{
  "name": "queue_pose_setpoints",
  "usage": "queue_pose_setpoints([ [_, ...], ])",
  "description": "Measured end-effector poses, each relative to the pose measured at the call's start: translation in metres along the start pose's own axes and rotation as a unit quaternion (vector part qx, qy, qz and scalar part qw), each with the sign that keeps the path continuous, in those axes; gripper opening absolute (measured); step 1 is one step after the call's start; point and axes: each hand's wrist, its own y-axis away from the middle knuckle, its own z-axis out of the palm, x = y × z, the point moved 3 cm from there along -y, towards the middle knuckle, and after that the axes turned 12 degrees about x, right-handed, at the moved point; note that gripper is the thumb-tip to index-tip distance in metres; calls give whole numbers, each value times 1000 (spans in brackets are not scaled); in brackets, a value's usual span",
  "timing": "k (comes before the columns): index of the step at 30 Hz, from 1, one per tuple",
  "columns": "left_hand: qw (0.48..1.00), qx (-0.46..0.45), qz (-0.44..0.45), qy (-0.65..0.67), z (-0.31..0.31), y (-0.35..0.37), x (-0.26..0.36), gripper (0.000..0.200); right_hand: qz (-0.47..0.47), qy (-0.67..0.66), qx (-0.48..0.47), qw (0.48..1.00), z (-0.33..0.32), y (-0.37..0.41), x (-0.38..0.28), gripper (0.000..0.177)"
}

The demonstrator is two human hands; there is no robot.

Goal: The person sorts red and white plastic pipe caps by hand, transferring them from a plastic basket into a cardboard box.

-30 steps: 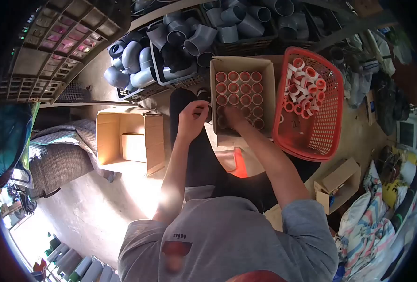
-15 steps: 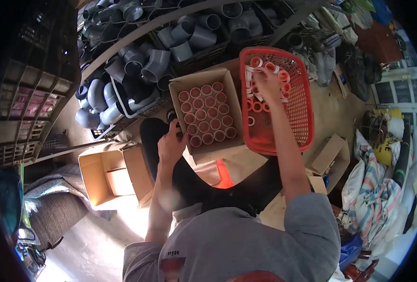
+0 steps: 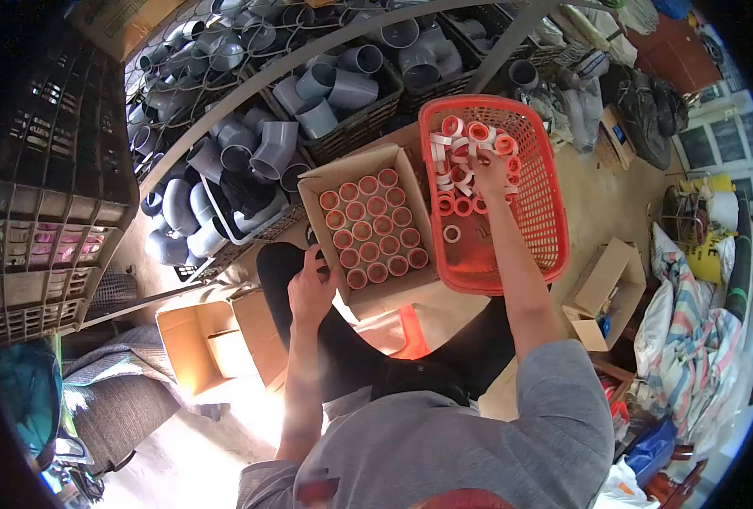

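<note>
A cardboard box stands open between my knees, holding rows of small white rolls with orange-red ends; they look like thread seal tape. My left hand is at the box's left side, fingers curved and apart, with nothing seen in it. To the right of the box, a red plastic basket holds a loose heap of similar rolls. My right hand reaches into this heap with its fingers bent together. Whatever lies between those fingertips is hidden.
Black crates of grey pipe elbows stand beyond the box. An open cardboard box lies at left, another at right. A stack of dark crates rises on the far left. Striped sheeting is heaped on the right.
My right hand has moved from the basket's upper left part down and to the right among the rolls. The left hand stays beside the box. The view has shifted slightly.
</note>
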Motion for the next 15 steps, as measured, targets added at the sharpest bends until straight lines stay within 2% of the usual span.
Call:
queue_pose_setpoints([
  [1,1000,1,1,-2,0,0,0,55,30,-94,-17,995,-9,4,-10,32],
  [2,1000,2,1,-3,0,0,0,55,30,-93,-16,995,-21,10,-20,32],
  [4,1000,2,6,-6,1,0,0,55,167,-251,-44,952,-44,33,-50,32],
  [5,1000,4,11,-9,1,0,0,55,167,-249,-45,953,-50,40,-53,32],
  [6,1000,3,9,-9,1,0,1,55,222,-387,-49,894,-53,48,-54,34],
  [7,1000,2,9,-7,1,0,2,55,272,-515,-53,811,-58,59,-68,36],
  [9,1000,4,-2,-9,0,-1,1,55,280,-519,-52,806,-65,75,-87,35],
  [11,1000,5,19,-11,1,1,-1,54,214,-469,-151,844,-59,91,-96,34],
  [12,1000,10,21,-11,1,3,-4,54,212,-410,-176,870,-59,109,-123,31],
  [13,1000,15,25,-9,3,3,-6,54,219,-409,-193,864,-50,126,-142,31],
  [15,999,19,24,-14,-1,3,-2,54,83,-232,-308,919,-27,162,-174,26],
])
